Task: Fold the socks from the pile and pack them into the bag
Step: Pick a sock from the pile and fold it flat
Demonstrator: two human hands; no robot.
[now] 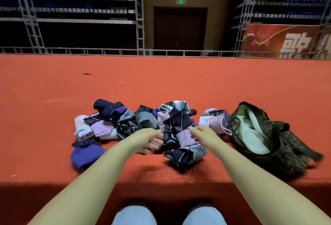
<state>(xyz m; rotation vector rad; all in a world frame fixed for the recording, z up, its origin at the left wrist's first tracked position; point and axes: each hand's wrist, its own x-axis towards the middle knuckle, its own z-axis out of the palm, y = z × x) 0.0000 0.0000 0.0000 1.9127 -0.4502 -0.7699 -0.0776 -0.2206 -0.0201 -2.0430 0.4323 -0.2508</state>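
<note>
Pinching socks in the pile (136, 126), both grips (left hand (152, 139), right hand (200, 133)); bag (279, 135) just beside.

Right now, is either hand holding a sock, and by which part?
Both hands reach into the sock pile. The left hand seems to pinch a sock's striped edge; the right hand touches the lilac sock, but a grip cannot be told.
</note>
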